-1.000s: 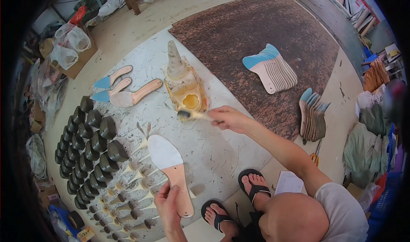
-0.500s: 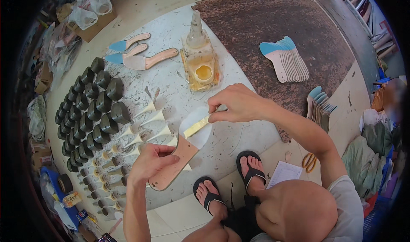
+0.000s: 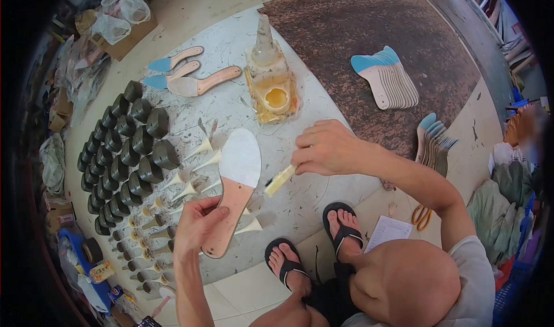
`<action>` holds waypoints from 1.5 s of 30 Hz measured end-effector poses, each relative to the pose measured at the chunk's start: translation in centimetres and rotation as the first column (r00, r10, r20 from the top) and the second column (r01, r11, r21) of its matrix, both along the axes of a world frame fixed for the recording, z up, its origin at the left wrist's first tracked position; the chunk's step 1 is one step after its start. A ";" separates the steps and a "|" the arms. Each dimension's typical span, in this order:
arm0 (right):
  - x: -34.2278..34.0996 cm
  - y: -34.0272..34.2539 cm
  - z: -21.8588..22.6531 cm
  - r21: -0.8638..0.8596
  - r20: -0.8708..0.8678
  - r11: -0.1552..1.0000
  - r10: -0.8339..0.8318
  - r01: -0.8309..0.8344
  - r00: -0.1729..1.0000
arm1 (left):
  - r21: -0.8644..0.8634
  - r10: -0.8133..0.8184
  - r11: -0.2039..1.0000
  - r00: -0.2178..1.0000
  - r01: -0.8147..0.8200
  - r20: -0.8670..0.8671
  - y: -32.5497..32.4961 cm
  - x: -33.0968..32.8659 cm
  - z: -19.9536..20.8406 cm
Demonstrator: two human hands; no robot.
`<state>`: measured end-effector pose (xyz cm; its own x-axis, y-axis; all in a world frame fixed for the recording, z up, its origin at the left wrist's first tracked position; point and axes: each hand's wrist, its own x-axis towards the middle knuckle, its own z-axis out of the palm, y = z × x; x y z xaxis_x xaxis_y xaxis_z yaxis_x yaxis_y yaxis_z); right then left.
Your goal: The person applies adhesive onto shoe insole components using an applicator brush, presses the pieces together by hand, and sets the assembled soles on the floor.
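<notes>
My left hand [image 3: 198,228] grips an insole [image 3: 226,209] by its narrow tan end, thumb on top. The broad end of that insole is white and points away from me. In my right hand [image 3: 323,148] is a small flat brush [image 3: 279,181], its yellowish body angled down and left, apart from the insole. Beyond my hands stands a glue container [image 3: 276,99] with an opening that shows amber glue and a clear cone-shaped top. Three more insoles [image 3: 219,80] lie to its left, two of them with blue ends.
Several dark heel blocks [image 3: 157,122] stand in rows at the left, with cream-coloured heels [image 3: 203,147] beside them. Stacked insoles [image 3: 392,82] lie on a brown sheet [image 3: 323,21]; another fanned stack [image 3: 433,145] is nearer. Scissors [image 3: 422,217] and a paper [image 3: 389,232] lie near my feet.
My right hand has lifted the brush off the insole and drawn it to the right. The insole has turned more upright in my left hand, and its whole white end now shows.
</notes>
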<state>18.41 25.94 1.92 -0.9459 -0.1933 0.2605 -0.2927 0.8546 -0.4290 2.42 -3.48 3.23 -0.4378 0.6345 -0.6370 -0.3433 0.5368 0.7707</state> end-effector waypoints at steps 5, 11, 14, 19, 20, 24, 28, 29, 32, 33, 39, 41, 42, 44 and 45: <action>-1.1 -2.8 0.0 -0.299 -0.024 0.928 -0.239 0.222 0.971 | 0.014 0.074 0.997 0.995 -0.074 -0.064 1.2 2.4 -0.3; -1.3 -2.7 -1.2 -0.331 -0.141 0.813 -0.544 0.479 0.827 | 0.066 0.230 0.972 0.972 -0.227 -0.042 1.1 4.5 -0.3; 0.8 -2.9 -2.2 -0.145 -0.110 0.945 -0.309 0.292 0.945 | 0.117 0.319 0.943 0.947 -0.312 -0.043 0.4 4.9 -0.9; 0.6 -1.7 -2.1 -0.390 -0.141 0.838 -0.465 0.382 0.874 | 0.121 0.381 0.919 0.925 -0.376 -0.014 0.8 5.4 -0.8; 0.4 -2.0 -1.6 -0.262 -0.112 0.898 -0.391 0.352 0.914 | 0.124 0.371 0.922 0.928 -0.367 -0.014 0.8 5.5 -0.8; -1.5 -1.4 -0.5 -0.277 -0.222 0.832 -0.542 0.481 0.810 | 0.121 0.346 0.933 0.937 -0.338 -0.054 1.4 6.3 -1.0; -1.5 -3.8 -0.8 -0.162 -0.191 0.947 -0.305 0.276 0.933 | 0.118 0.353 0.931 0.935 -0.347 -0.043 1.2 6.6 -0.6; -1.8 -3.8 -1.1 -0.164 -0.200 0.916 -0.394 0.365 0.897 | 0.123 0.350 0.931 0.935 -0.343 -0.045 1.3 6.7 -0.7; -2.8 -2.9 -1.4 -0.220 -0.227 0.844 -0.532 0.489 0.816 | 0.127 0.374 0.923 0.924 -0.363 -0.077 1.4 7.0 -1.1; -3.0 -2.6 -1.4 -0.272 -0.241 0.808 -0.584 0.523 0.775 | 0.121 0.386 0.918 0.921 -0.377 -0.059 1.5 7.3 -1.2; -0.9 -4.6 -1.0 -0.237 -0.245 0.912 -0.388 0.334 0.888 | 0.111 0.385 0.919 0.921 -0.378 -0.056 1.5 7.1 -1.5; -1.6 -4.7 -1.6 -0.206 -0.201 0.906 -0.409 0.369 0.890 | 0.105 0.351 0.933 0.934 -0.344 -0.063 1.7 7.2 -1.4; -1.9 -4.6 -1.9 -0.177 -0.158 0.901 -0.423 0.396 0.892 | 0.118 0.346 0.934 0.936 -0.337 -0.065 1.8 7.3 -1.4; -2.7 -2.7 -1.7 -0.195 -0.188 0.844 -0.531 0.499 0.826 | 0.132 0.342 0.935 0.937 -0.330 -0.074 1.8 7.6 -1.3; -3.0 -1.8 -1.6 -0.219 -0.212 0.775 -0.630 0.592 0.747 | 0.127 0.345 0.934 0.935 -0.333 -0.084 1.9 7.7 -1.4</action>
<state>15.40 24.14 0.32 -0.7420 0.4563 0.4911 0.1576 0.8308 -0.5339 10.10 -1.62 1.79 -0.6986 0.4996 -0.5122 -0.4058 0.3129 0.8587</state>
